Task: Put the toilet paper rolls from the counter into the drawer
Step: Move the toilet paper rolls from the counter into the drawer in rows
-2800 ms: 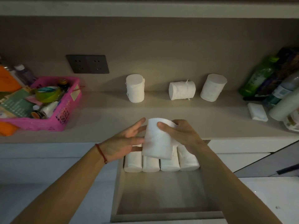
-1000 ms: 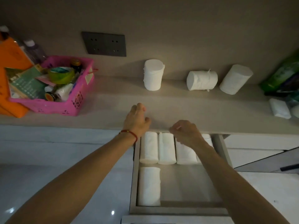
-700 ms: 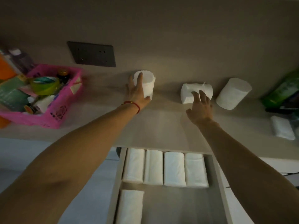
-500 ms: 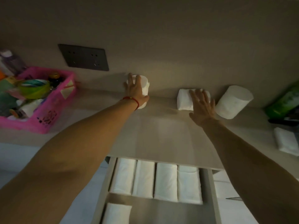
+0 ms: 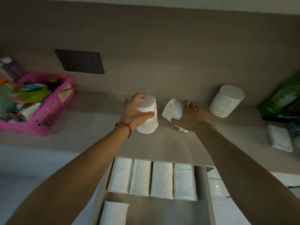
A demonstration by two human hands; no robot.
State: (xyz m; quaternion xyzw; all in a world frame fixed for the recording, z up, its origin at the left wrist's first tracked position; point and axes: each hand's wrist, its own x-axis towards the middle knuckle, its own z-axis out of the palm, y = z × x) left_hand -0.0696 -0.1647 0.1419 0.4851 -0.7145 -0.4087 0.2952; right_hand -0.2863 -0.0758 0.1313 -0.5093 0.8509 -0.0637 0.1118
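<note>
My left hand grips a white toilet paper roll upright over the beige counter. My right hand holds a second roll, tilted, a loose flap hanging under it. A third roll leans against the back wall at the right. Below the counter edge the open drawer holds a row of several rolls lying side by side, and one more roll lies in front at the left.
A pink basket full of small items sits at the counter's left. A dark socket plate is on the wall. Green bottles and a small white packet crowd the counter's right end.
Both hands closed on the two rolls by the wall and lifted them toward me. The right-hand roll has tipped up off the counter.
</note>
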